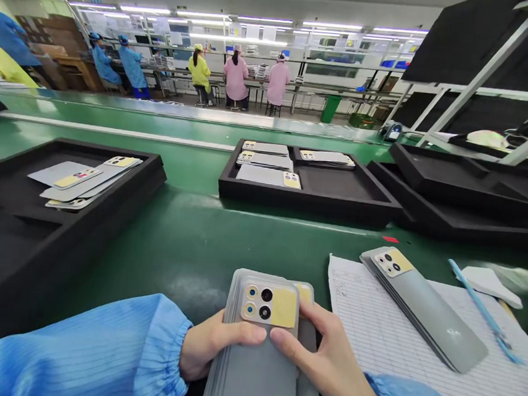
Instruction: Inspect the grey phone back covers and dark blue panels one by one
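Observation:
A stack of grey phone back covers lies between my hands at the bottom centre. The top cover has a camera plate with lens rings and a yellow film. My left hand is closed round the stack's left side, thumb flat on the top cover, its fingers hidden beneath. From the right, my right hand grips with its thumb on the same cover. Its fingers reach over another phone back cover that sticks out on the right. Another stack of phone back covers rests on a lined paper sheet at the right.
Black trays with covers stand at the left and centre; more black trays are stacked at the right. A blue pen lies on the paper. People in coats work at a far bench.

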The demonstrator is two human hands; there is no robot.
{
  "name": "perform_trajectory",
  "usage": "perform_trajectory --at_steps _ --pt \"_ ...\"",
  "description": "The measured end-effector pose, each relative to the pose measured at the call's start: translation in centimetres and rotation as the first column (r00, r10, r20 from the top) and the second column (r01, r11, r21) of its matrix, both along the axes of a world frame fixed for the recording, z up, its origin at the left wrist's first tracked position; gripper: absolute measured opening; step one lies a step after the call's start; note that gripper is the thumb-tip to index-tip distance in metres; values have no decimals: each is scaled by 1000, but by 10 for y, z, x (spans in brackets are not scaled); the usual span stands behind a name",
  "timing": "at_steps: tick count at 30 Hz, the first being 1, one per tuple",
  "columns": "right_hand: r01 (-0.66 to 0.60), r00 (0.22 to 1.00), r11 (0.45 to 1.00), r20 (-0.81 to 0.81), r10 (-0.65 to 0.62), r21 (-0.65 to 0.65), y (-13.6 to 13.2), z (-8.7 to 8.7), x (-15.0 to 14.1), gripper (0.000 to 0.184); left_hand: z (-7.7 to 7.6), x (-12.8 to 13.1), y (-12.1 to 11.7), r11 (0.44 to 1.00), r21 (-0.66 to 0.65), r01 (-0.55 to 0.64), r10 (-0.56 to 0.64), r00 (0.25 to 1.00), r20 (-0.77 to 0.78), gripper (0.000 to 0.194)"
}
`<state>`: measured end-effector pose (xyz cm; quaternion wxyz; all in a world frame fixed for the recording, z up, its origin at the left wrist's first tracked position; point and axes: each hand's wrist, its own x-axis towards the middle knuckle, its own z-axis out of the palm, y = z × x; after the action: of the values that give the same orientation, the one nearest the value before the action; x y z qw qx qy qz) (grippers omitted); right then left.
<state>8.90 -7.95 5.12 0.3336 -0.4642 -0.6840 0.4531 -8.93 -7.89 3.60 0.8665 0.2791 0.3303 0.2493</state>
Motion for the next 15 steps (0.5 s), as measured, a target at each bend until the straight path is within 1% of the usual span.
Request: perform_trajectory --at_steps 5,9,11,13,15 --pt "17 999 1000 39 -17 18 -1 -1 0 31 0 0 0 1000 18 -7 6 1000 21 39" --pt "29 998 999 54 -31 26 -1 -3 1 30 0 1 0 1000 23 -8 7 1000 21 42" --pt "73 995 997 63 -74 22 0 -4 1 38 1 3 -2 999 29 23 -23 1000 18 44" --pt "133 988 991 78 -133 6 0 -5 1 52 1 5 -4 996 50 76 -77 997 18 47" --pt "154 984 988 95 -150 -28 -1 -4 0 62 2 8 -7 989 83 122 -124 992 21 48"
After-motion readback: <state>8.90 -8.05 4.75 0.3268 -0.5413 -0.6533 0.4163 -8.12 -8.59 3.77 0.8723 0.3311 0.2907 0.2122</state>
